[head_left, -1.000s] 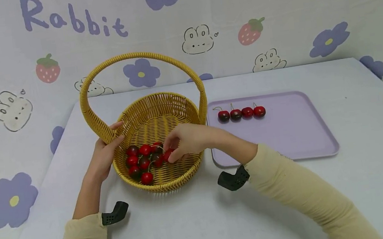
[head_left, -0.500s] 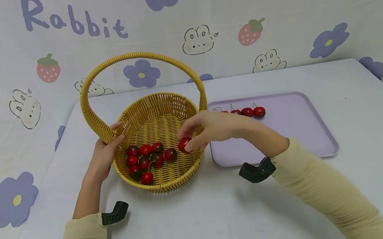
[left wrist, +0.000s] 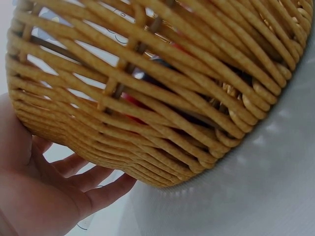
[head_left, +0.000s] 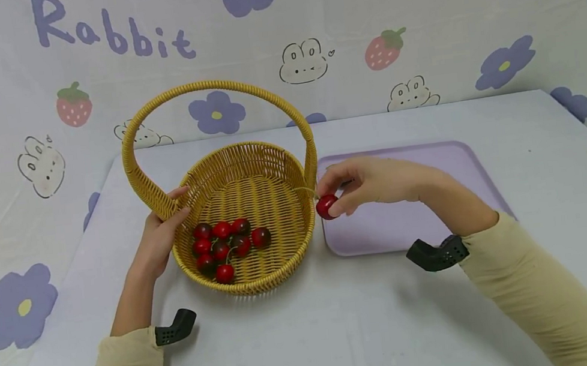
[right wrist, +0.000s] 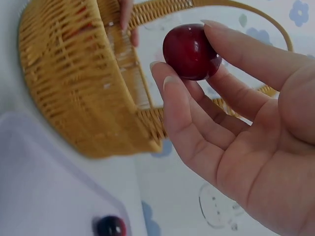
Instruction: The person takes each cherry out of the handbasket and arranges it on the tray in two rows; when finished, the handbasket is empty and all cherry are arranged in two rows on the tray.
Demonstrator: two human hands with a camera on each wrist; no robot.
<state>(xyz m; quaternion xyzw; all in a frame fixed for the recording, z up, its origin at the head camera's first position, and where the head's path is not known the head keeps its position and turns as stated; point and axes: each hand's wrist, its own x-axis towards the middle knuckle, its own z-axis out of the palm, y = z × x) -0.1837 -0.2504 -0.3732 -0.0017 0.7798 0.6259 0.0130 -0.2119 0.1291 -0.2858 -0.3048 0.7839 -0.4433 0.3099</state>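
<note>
A dark red cherry (head_left: 327,207) with a thin stem is pinched between the thumb and fingers of my right hand (head_left: 375,181). It hangs over the left edge of the lilac tray (head_left: 365,238), just right of the yellow wicker basket (head_left: 251,285). My left hand (head_left: 155,244) grips the basket's left rim at the handle's base. In the left wrist view its fingers (left wrist: 110,189) lie along the outside of the woven wall. Several red and dark cherries (head_left: 221,250) are gathered in the basket's lower left. My right hand covers the tray's back-left part in the head view.
In the right wrist view, a cherry (right wrist: 111,225) lies on the tray near its edge. The basket's tall arched handle (head_left: 211,85) rises over its opening. A white cloth (head_left: 290,340) covers the table, and a printed curtain (head_left: 339,14) hangs behind.
My right hand has lifted a cherry out of the basket and carried it right, past the rim to the tray's left edge. The left hand and the basket have stayed in place.
</note>
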